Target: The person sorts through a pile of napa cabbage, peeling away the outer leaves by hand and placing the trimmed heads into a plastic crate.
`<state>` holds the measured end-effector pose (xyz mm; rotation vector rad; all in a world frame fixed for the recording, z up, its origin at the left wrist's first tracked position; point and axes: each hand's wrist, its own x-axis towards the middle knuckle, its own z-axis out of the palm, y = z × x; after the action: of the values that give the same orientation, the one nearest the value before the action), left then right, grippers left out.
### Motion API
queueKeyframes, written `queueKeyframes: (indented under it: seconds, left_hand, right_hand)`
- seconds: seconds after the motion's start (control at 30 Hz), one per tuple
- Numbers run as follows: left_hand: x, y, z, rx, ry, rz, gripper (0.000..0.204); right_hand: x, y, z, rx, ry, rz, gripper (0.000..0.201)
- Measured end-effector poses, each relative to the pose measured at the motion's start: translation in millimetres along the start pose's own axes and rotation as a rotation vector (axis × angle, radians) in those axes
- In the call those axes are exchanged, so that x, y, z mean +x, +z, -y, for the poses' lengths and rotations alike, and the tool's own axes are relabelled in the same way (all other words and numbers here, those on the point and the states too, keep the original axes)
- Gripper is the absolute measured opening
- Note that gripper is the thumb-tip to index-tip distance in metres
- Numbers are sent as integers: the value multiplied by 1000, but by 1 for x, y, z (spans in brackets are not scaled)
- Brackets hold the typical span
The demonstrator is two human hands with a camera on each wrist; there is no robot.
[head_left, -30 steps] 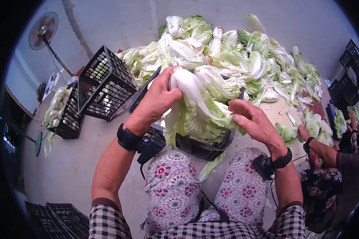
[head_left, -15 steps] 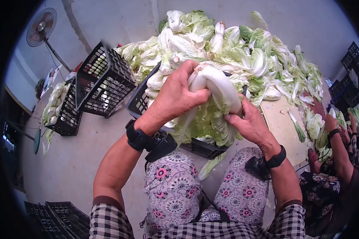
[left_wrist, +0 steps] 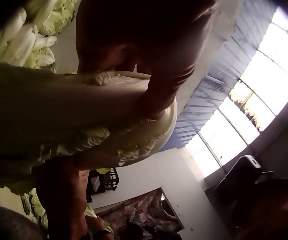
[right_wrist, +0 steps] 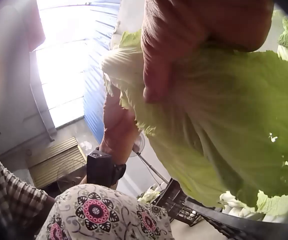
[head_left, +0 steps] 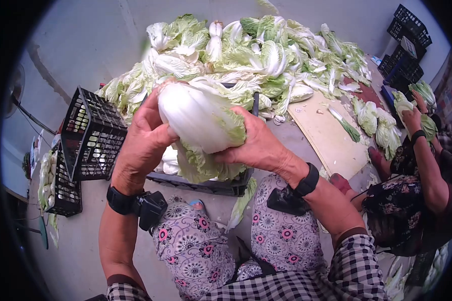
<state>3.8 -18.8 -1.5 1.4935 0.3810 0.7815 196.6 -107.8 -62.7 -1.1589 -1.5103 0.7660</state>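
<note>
A napa cabbage [head_left: 193, 118] with a thick white base and pale green leaf edges is held up between both hands. My left hand [head_left: 143, 138] grips its base end, the thumb lying on the white stalk. On the leafy side, my right hand [head_left: 261, 143] holds it with the thumb underneath. The left wrist view shows the left thumb pressed over the cabbage [left_wrist: 134, 100]. In the right wrist view the right thumb lies on a broad green leaf [right_wrist: 214, 120]. Below the cabbage stands a black crate [head_left: 206, 186] with white-stalked cabbages inside.
A large heap of cabbages and loose leaves [head_left: 266, 55] lies against the wall. Black crates [head_left: 95, 138] stand at the left, one tilted. At the right is a yellowish board [head_left: 331, 135] with a leaf on it, and another person [head_left: 417, 165] handles cabbage there.
The cabbage has been turned so its broad white side faces up, and the right hand has shifted from its leaf tips to a hold along its side. The head view has swung right.
</note>
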Motion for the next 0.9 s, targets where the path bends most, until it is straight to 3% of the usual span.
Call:
queueKeyframes:
  seconds: [0.07,0.1,0.2,0.27,0.33,0.47,0.53,0.6,0.67,0.7,0.77,0.87,0.9]
  left_hand:
    - [7,2,6,-1,37,-32,90]
    - [9,3,7,80,52,-11,92]
    - [13,-7,20,182,80,35,81]
    - [8,-23,24,273,-90,92,71]
    - [-2,-46,44,461,-133,117,62]
    - [-29,-101,96,640,-206,15,51]
    - [-47,-119,123,740,-236,-90,43]
    - [-61,-142,156,929,-179,-71,41]
    - [-72,-140,165,968,-275,-128,39]
    - [-75,-143,175,1021,-148,-164,37]
    - [-75,-137,179,1124,-75,-173,37]
    - [-58,-127,181,1290,10,-178,35]
    - [-59,-126,179,1354,8,-176,35]
  right_hand:
    - [-6,2,8,131,89,-85,70]
    - [-8,3,9,112,42,-156,60]
    - [-12,-8,1,228,56,-263,58]
    - [-18,-30,-6,250,62,-395,52]
    - [-28,-56,-28,426,68,-517,51]
    - [-63,-107,-65,519,57,-743,48]
    - [-82,-132,-88,384,59,-931,48]
    - [-100,-167,-104,154,104,-1029,51]
    - [-119,-205,-120,-150,218,-1080,60]
    - [-128,-222,-128,-396,278,-1075,62]
    - [-141,-249,-143,-893,388,-1023,68]
    - [-131,-268,-156,-1052,545,-884,69]
    - [-124,-260,-157,-902,536,-822,58]
